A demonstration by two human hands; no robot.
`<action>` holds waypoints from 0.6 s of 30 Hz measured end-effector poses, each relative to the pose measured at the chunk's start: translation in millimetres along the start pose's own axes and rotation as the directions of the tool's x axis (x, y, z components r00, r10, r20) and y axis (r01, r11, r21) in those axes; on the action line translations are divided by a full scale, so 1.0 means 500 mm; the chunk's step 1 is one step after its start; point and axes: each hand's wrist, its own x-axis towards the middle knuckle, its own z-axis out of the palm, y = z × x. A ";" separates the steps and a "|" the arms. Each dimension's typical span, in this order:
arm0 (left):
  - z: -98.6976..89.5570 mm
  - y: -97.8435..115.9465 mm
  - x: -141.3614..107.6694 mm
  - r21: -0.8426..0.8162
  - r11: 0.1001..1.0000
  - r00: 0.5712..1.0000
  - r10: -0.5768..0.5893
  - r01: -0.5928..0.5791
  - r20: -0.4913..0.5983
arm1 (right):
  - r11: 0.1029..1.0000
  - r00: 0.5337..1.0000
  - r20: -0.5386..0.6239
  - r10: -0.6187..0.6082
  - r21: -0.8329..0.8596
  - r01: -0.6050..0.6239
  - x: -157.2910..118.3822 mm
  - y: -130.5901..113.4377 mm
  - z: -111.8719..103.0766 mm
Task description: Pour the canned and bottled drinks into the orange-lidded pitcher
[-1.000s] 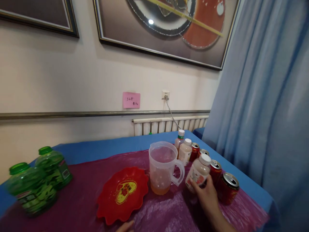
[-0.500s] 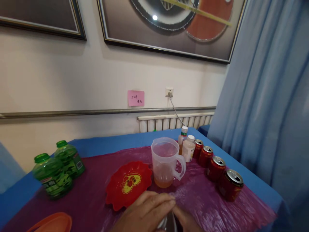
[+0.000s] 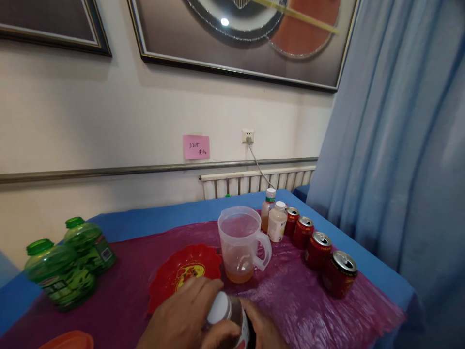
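At the bottom centre, a bottle with a white cap (image 3: 220,308) and a brownish body is between both hands. My left hand (image 3: 181,315) curls around the cap side, its thumb below the cap. My right hand (image 3: 263,325) wraps the bottle's body from the right. Just beyond them stands a clear plastic jug (image 3: 238,247) with a little amber liquid at its bottom, its handle to the right. The red scalloped plate (image 3: 163,281) with a yellow design is partly hidden behind my left hand. The bottle's lower part is out of the frame.
Two green bottles (image 3: 60,278) stand at the left, near an orange item (image 3: 72,341). At the right, several red cans (image 3: 339,278) form a row beside two capped bottles (image 3: 277,225). Purple plastic sheeting (image 3: 301,300) covers part of the blue tablecloth (image 3: 163,213).
The hands have shifted left and parted somewhat, so the bottle's white cap now shows between them. The camera view has moved slightly.
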 end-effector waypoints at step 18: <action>-0.047 0.045 0.060 0.141 0.961 0.963 -0.254 0.240 0.092 | 0.970 0.967 -0.223 -0.125 -0.231 0.072 -0.022 0.047 0.017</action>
